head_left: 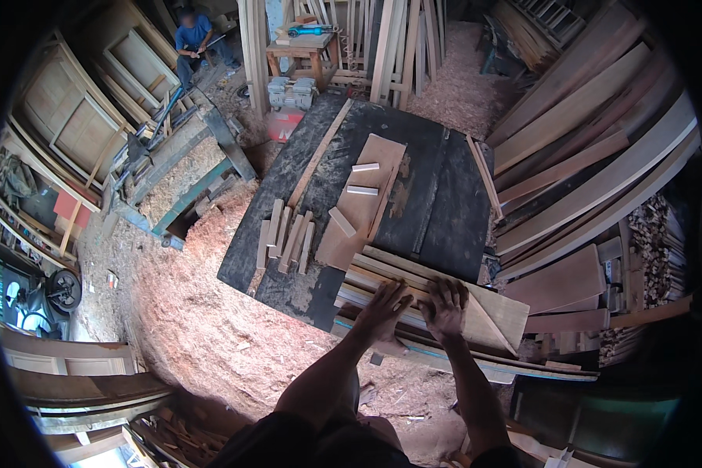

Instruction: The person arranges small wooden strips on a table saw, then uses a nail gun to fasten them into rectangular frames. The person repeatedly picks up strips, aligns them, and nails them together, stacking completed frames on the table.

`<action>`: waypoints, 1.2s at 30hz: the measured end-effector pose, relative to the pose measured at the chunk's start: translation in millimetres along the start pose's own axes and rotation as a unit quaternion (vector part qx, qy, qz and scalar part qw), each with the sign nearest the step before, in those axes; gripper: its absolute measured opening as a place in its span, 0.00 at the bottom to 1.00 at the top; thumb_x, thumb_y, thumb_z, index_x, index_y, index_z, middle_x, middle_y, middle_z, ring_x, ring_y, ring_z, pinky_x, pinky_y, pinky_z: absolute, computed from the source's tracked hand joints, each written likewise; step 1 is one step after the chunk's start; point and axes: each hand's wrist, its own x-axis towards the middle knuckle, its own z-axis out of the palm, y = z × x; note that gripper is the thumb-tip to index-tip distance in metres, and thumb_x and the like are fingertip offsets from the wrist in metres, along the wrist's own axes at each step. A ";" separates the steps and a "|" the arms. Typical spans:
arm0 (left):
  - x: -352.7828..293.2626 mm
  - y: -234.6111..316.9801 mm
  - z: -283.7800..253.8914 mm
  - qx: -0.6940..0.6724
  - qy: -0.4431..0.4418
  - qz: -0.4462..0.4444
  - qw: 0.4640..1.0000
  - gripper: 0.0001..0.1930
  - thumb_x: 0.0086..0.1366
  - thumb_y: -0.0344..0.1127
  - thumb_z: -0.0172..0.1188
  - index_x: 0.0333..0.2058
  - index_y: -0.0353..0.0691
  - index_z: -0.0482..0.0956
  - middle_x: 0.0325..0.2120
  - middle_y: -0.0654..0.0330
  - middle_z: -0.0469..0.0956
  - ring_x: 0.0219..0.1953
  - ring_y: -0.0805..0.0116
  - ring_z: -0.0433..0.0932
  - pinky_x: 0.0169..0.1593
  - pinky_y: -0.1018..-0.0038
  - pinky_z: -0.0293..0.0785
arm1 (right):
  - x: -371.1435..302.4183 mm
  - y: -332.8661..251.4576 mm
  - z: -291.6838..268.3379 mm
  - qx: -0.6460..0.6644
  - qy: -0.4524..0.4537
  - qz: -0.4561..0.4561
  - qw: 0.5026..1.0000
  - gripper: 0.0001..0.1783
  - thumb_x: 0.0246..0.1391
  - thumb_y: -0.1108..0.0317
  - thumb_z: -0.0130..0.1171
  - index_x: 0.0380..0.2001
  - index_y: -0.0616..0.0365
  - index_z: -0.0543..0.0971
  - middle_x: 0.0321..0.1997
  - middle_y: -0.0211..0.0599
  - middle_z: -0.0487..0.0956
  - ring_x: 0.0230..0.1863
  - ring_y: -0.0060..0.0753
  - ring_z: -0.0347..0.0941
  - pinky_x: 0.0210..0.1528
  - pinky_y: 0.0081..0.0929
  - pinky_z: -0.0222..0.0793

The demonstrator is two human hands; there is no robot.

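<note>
Fingers of the bare right hand (446, 310) are slightly spread, laid over a group of long, narrow, pale-to-brown wooden strips (359, 282). Those of the bare left hand (384, 310) bend over the same strips; whether they pinch cannot be told. Strips: uneven in tone, lying side by side at the near edge of a black, dust-scuffed table (456, 207). Long axis: left to right, right end slanting toward the person. Farther out, 3 short, pale wooden blocks (363, 190) rest on a flat reddish-brown wooden board (364, 212).
</note>
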 end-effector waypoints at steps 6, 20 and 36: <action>28.7 -14.6 -0.1 -0.001 0.001 0.006 1.000 0.67 0.27 0.72 0.75 0.64 0.35 0.64 0.68 0.39 0.54 0.72 0.39 0.49 0.74 0.46 0.43 | 21.1 23.7 0.7 -0.004 -0.042 -0.020 0.999 0.42 0.45 0.39 0.67 0.62 0.45 0.73 0.64 0.43 0.68 0.68 0.54 0.58 0.73 0.64 0.43; 73.9 -41.2 7.4 -0.009 -0.012 0.003 1.000 0.67 0.28 0.73 0.74 0.64 0.33 0.64 0.67 0.40 0.55 0.73 0.39 0.47 0.73 0.43 0.41 | 59.9 49.0 16.1 -0.034 -0.024 -0.033 0.999 0.44 0.44 0.37 0.67 0.62 0.46 0.73 0.65 0.43 0.67 0.68 0.53 0.59 0.72 0.63 0.44; 95.4 -52.1 8.3 -0.045 -0.030 -0.013 0.998 0.71 0.24 0.74 0.74 0.67 0.35 0.62 0.71 0.39 0.49 0.75 0.40 0.41 0.75 0.46 0.35 | 81.5 60.9 18.1 -0.029 -0.004 -0.060 0.998 0.43 0.47 0.36 0.65 0.61 0.50 0.74 0.64 0.46 0.69 0.67 0.53 0.60 0.71 0.61 0.47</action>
